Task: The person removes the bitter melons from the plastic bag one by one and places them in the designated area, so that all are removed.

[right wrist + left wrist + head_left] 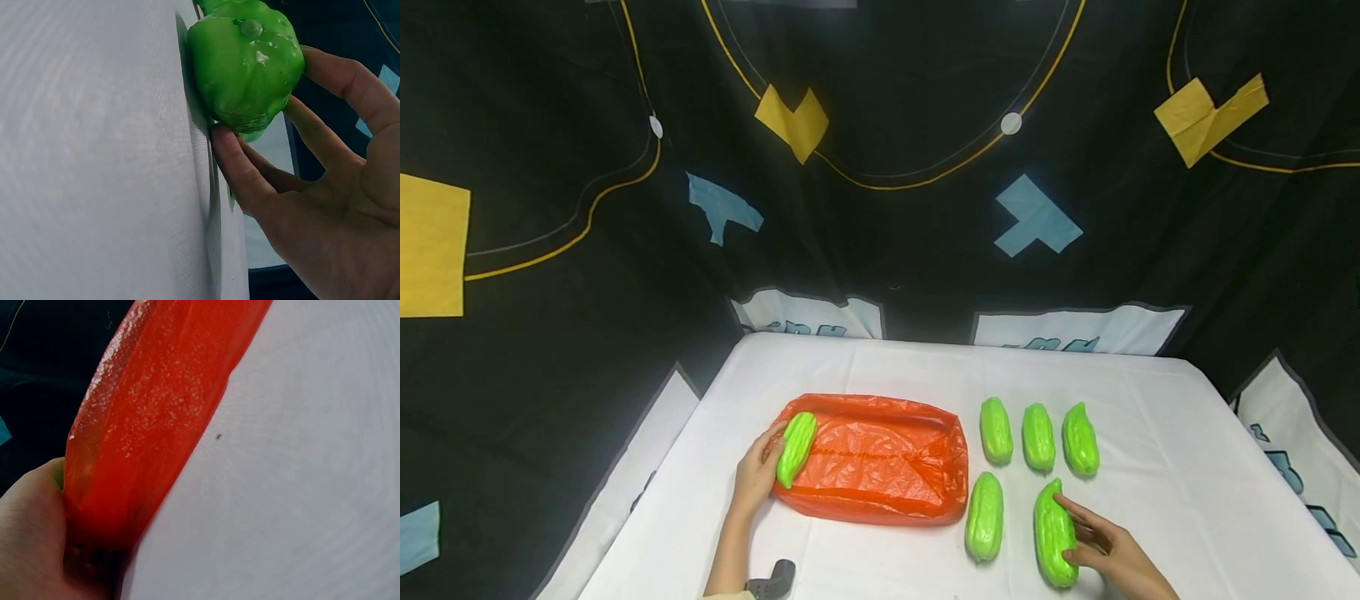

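My left hand (757, 475) holds a light green, ridged bitter melon (797, 450) over the left end of a shallow container covered in red plastic (880, 479). In the left wrist view, the red plastic hides most of that melon and the fingertips; only a sliver of green shows behind the hand (34, 525). On the right, my right hand (1112, 546) grips another bitter melon (1051, 537) from its right side, thumb low and fingers spread along it. The right wrist view shows this melon's rounded end (247, 69) close against the white tablecloth, with the fingertips on its surface.
Several more bitter melons lie right of the red container: one (984, 517) near its front corner and a back row of three, led by the leftmost melon (996, 431). A white cloth (1195, 475) covers the table; a black curtain (880, 250) hangs behind.
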`<state>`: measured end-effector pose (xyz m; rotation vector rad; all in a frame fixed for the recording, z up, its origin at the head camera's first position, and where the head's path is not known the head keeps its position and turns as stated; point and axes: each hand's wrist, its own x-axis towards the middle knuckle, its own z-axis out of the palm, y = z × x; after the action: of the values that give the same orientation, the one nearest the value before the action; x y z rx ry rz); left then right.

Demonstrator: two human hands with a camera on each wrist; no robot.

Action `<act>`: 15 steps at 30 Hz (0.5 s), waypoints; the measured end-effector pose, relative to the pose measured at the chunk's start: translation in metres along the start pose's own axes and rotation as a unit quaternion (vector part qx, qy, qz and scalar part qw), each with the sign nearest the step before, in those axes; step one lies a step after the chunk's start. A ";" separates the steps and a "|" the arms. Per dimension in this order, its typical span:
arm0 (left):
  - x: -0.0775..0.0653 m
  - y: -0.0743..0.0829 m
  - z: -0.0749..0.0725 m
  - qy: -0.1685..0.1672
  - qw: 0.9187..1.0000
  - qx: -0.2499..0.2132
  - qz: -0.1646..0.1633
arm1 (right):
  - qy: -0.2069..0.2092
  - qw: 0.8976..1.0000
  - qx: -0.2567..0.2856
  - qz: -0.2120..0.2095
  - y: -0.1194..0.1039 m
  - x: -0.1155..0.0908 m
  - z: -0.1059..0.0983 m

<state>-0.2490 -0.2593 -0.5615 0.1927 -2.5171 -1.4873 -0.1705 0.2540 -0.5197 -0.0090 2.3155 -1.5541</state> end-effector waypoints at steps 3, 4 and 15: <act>0.000 0.000 0.000 0.002 1.000 -0.001 0.002 | -0.001 1.000 -0.008 -0.005 0.001 0.002 0.000; 0.000 0.000 0.000 0.001 1.000 -0.001 0.002 | 0.001 1.000 -0.011 -0.007 0.002 0.002 0.000; -0.002 0.000 0.000 0.006 1.000 -0.016 0.011 | -0.007 0.999 -0.036 -0.021 0.003 0.004 0.000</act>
<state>-0.2472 -0.2587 -0.5618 0.1679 -2.4764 -1.5122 -0.1736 0.2546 -0.5235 -0.0862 2.3747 -1.4839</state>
